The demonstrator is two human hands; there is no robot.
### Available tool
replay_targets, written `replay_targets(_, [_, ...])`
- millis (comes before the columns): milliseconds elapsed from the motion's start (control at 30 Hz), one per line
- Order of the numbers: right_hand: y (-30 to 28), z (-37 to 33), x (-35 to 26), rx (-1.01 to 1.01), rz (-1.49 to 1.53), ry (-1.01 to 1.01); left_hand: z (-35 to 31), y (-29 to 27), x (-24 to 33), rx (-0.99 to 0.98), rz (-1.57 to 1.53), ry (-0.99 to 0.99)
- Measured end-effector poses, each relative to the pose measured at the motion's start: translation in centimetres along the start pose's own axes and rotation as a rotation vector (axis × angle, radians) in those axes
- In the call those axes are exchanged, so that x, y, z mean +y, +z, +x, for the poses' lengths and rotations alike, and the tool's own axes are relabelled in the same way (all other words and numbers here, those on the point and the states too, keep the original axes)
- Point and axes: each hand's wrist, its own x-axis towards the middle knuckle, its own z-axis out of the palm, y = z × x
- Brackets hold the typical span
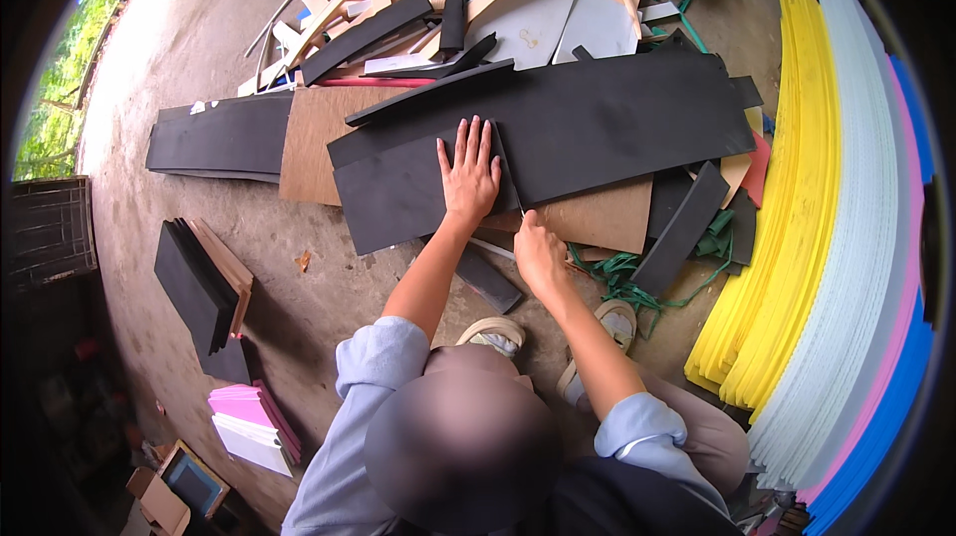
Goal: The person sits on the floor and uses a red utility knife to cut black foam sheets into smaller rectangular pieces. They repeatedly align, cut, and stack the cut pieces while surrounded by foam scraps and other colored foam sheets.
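Black sheet material, long and broad, lies slantwise across a low pile in front of the person, with a smaller dark panel on top of its left part. The person's left hand is pressed flat on that panel near its right edge, fingers extended and slightly apart, gripping nothing. Close by, to the right, the right hand is curled tightly around a slim tool; the fist hides most of it, and only its thin tip shows, at the lower end of the panel's right edge. Under the long sheet's lower side a brown board juts out, with tangled green strapping just below. Beyond the sheet is a heap of offcuts. Tall stacks of yellow sheets and pale blue sheets stand side by side at the right, while black pieces and pink pieces sit on the concrete floor at the left.
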Motion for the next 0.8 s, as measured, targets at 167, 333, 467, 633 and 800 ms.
replay_targets(167, [0.4, -2.4, 1.2, -0.042, 0.033, 0.021, 0.8, 0.1, 0.3, 0.035, -0.017, 0.020])
replay_targets(333, [-0.2, -2.9, 2.2, -0.136, 0.088, 0.024, 0.8, 0.4, -0.1, 0.030, -0.083, 0.020])
replay_targets(467, [-7.1, -0.3, 3.5, -0.495, 0.456, 0.162, -0.6, -1.1, -2.1, -0.040, -0.226, 0.067])
replay_targets(633, [-6.0, 6.7, 3.8, 0.161, 0.424, 0.060, -2.6, -4.3, -2.1, -0.231, -0.115, 0.166])
replay_targets(800, [-2.1, 11.9, 3.3, 0.353, 0.324, 0.026, -1.6, -3.3, -3.0, -0.226, -0.108, 0.207])
